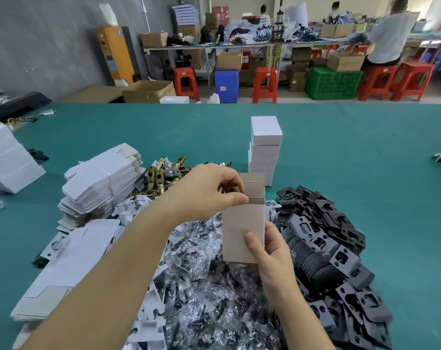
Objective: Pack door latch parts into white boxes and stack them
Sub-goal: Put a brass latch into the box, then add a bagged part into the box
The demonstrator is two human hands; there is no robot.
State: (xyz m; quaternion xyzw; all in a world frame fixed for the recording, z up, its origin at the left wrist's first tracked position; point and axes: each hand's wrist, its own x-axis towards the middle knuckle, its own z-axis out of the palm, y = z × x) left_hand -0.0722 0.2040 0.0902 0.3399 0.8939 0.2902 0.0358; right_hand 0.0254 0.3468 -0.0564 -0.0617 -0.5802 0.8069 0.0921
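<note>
A grey wall (50, 46) rises beyond the far left corner of the teal surface (365, 173). An orange cabinet (114, 53) stands against it. Past the far edge, a long bench (239, 44) runs across the room, with red stools (264, 84), a blue bin (227, 85) and a green crate (333, 83) on the pale floor (290, 97).

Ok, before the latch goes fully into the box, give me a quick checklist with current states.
1. Open box held upright by right hand: ok.
2. Top flap folded back, mouth clear: ok.
3. Brass latch pinched in left hand at the mouth: ok.
4. Other parts already inside: cannot tell.
5. Stack of closed boxes standing straight: ok.
</note>
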